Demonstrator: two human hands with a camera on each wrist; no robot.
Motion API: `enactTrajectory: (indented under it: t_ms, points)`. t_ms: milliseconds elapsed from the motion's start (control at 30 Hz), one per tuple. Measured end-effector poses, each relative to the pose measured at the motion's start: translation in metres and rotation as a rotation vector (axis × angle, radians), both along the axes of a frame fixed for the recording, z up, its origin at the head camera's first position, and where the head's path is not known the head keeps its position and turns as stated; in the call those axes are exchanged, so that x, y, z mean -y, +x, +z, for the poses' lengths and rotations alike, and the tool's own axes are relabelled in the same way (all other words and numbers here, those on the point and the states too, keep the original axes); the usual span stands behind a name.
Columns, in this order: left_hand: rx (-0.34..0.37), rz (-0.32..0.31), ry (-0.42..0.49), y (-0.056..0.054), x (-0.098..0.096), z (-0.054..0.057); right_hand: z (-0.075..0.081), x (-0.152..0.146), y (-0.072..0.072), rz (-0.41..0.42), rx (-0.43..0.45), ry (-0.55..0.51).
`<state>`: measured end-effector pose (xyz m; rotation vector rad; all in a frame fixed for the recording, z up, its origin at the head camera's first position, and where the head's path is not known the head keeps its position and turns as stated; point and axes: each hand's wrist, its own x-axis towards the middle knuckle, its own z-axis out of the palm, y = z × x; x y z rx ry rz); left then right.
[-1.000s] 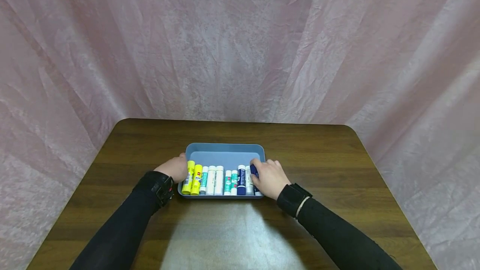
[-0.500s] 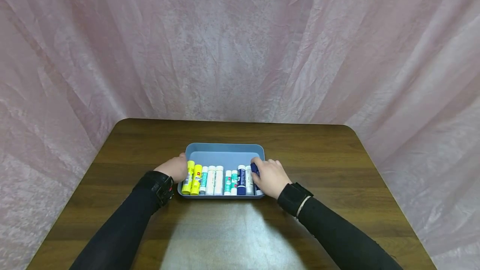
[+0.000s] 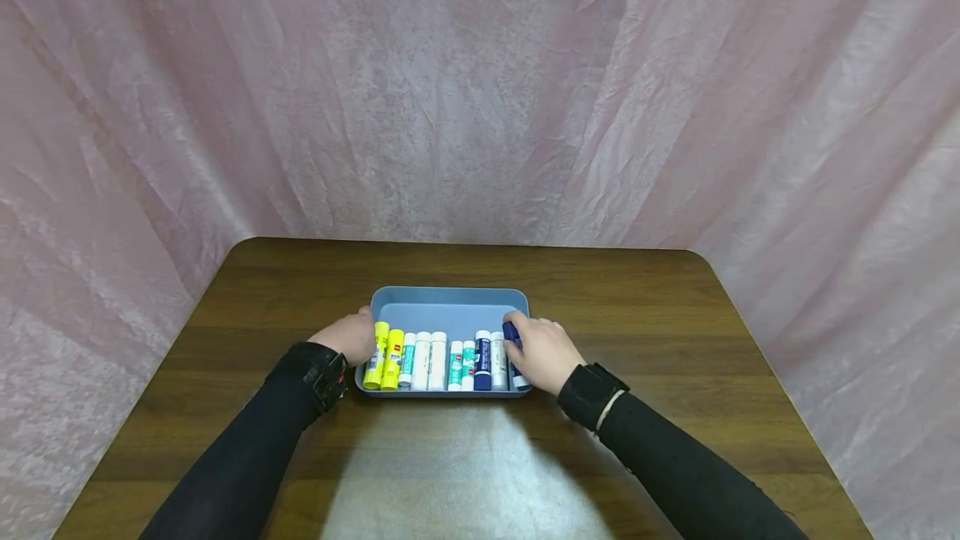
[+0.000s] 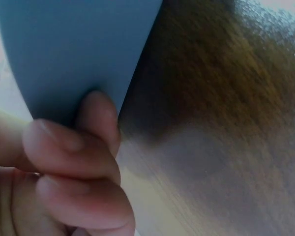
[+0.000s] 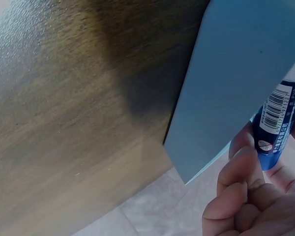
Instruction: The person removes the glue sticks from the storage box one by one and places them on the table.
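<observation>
A blue-grey tray (image 3: 450,314) lies on the table with a row of glue sticks along its near side. My left hand (image 3: 347,337) grips the tray's left end; in the left wrist view its curled fingers (image 4: 78,157) press the outer wall (image 4: 83,44). At the opposite end, my right hand (image 3: 546,352) pinches a dark blue glue stick (image 5: 277,115) between thumb and fingers, partly hidden by the hand in the head view. Left of it lie a white glue stick (image 3: 498,361) and a navy-and-white one (image 3: 483,361).
Two yellow glue sticks (image 3: 392,361) lie at the row's left, then several white and teal ones (image 3: 422,361). The tray's far strip is bare. The wooden table (image 3: 637,298) has rounded far corners, with a pink curtain (image 3: 480,90) behind it.
The right hand has shifted very slightly to the right, with the dark blue glue stick in its fingers. The left hand and the tray have stayed in place.
</observation>
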<state>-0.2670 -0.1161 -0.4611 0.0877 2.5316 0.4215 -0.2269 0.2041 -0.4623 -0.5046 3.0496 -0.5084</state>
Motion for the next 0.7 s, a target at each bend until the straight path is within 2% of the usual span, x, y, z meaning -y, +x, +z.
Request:
enactTrajectory:
  t_ms: [133,400,700]
  points:
    - [-0.003,0.0,0.0,0.0,0.0,-0.001,0.002,-0.001,0.0,0.003,0.005,-0.016]
    - [-0.013,-0.01,0.004,0.004,0.0,0.004,0.009,-0.004,-0.001,-0.016,0.035,-0.029]
    - [-0.01,-0.004,0.0,0.003,-0.001,0.001,0.013,-0.009,-0.003,-0.036,0.064,-0.068]
